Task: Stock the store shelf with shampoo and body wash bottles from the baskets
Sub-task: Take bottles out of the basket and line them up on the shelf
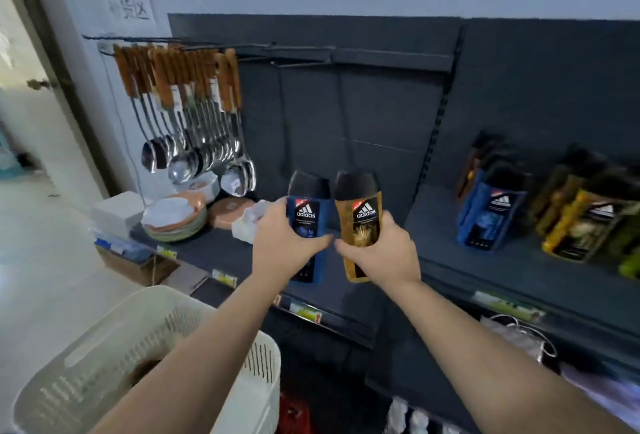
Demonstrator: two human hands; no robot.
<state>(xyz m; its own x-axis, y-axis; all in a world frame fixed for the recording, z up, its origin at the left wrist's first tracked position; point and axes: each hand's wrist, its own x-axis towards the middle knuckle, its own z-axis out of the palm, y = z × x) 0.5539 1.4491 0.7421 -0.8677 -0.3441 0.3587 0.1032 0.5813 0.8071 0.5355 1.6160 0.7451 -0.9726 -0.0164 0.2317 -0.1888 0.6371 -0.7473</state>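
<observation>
Here | left grip holds blue bottle | right grip holds amber bottle | ladles, plates leftward

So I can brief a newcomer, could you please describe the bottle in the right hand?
On the dark shelf unit, find the hanging ladles; just right of them two hands hold up bottles side by side. The right hand grips the amber bottle; unlike the blue bottle in the left hand, its body is golden-brown, though both caps are black.
</observation>
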